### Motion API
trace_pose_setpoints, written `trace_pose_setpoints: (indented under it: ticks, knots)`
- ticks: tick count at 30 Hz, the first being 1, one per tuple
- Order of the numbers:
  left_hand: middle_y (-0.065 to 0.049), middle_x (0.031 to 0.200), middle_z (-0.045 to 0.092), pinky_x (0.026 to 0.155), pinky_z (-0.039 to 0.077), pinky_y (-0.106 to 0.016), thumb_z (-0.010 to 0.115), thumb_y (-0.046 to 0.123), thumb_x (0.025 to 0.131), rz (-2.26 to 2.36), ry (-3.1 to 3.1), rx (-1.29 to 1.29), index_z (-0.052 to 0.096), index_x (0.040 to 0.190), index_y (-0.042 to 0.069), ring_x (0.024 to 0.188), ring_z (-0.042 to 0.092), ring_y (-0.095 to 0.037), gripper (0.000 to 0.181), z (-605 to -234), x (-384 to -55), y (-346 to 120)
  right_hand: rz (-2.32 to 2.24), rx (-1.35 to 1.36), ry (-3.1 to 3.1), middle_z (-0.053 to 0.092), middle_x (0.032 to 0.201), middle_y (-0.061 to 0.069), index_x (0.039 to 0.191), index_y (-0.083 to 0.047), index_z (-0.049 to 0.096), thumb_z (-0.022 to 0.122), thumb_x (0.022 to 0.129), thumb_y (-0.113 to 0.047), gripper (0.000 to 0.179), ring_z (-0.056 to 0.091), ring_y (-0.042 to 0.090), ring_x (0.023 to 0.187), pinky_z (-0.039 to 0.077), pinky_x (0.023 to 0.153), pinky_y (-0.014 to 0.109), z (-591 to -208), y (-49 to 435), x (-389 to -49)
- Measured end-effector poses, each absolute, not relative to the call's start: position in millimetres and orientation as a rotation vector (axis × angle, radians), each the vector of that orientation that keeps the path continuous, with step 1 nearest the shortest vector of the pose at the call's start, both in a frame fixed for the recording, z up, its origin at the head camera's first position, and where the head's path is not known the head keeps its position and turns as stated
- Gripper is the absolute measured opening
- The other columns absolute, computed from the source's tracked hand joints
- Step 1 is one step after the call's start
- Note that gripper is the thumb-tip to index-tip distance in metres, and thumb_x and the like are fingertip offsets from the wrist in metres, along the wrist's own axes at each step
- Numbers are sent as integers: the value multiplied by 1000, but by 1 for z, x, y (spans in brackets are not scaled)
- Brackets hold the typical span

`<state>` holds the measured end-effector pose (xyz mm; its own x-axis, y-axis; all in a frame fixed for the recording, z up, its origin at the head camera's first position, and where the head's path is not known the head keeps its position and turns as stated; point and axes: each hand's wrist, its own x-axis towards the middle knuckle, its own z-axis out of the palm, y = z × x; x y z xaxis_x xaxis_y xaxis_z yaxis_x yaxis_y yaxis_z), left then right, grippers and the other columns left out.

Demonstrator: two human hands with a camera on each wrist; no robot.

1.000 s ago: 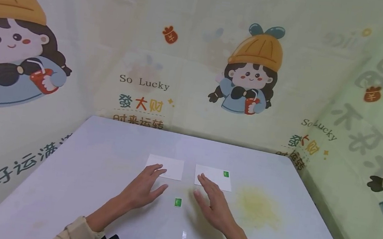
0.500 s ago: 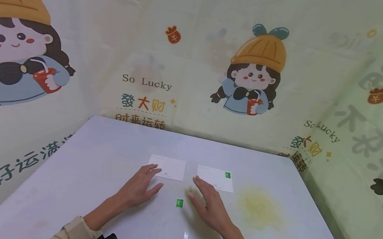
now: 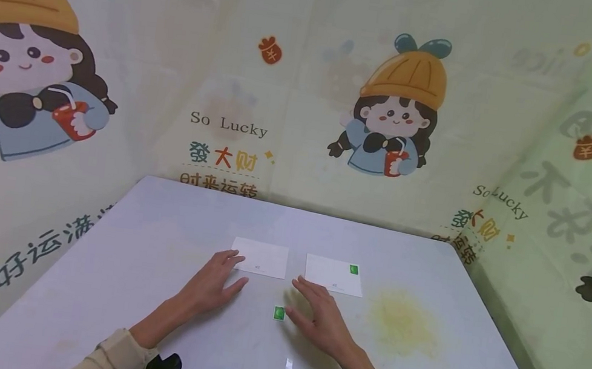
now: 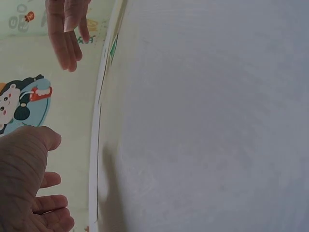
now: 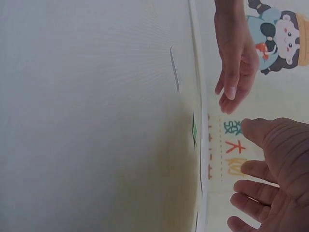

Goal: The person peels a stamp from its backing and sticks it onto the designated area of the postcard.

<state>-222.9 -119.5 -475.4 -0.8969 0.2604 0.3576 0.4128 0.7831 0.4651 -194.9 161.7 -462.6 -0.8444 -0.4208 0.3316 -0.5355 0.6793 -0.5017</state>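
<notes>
Hovering over white table (image 3: 188,215), left hand (image 3: 212,283) and right hand (image 3: 325,320) apart, fingers relaxed, green stamp (image 3: 279,313) between, white card (image 3: 267,257) beyond, stamped white card (image 3: 326,271) alongside.

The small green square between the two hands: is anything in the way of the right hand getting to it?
Nothing visible is: the small green square lies on the table near the right hand, with no object between them. The two white cards lie farther out, off that short path.
</notes>
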Motion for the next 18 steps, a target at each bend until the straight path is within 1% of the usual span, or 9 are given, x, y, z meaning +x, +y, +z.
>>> trace_pose_setpoints:
  ticks: [5,9,13,18]
  knots:
    - [-27,142,54,110,43,-54,74,24,95,-778,-2752,-492,59,134,-5,135,49,-41,52,-476,-226,-121,851,826,-2692,61,142,13,124,-7,72,79,90,-28,40,56,30,130,46,103,54,-463,159,-195]
    - [-28,140,55,110,42,-54,74,24,94,-767,-2782,-468,60,133,-6,135,49,-42,51,-476,-229,-122,836,872,-2658,63,140,14,114,-7,75,82,87,-22,32,58,29,127,47,100,53,-466,157,-196]
    - [-29,139,57,110,43,-54,74,24,94,-741,-2800,-463,60,132,-7,134,50,-42,51,-476,-232,-122,822,866,-2685,63,141,13,108,-9,76,84,85,-21,27,58,28,127,48,100,53,-468,155,-196]
    - [-29,134,60,108,44,-55,74,24,94,-685,-2820,-444,61,131,-9,131,52,-43,51,-475,-238,-122,798,879,-2694,63,140,14,105,-9,76,85,83,-20,25,58,29,126,48,99,53,-467,153,-196]
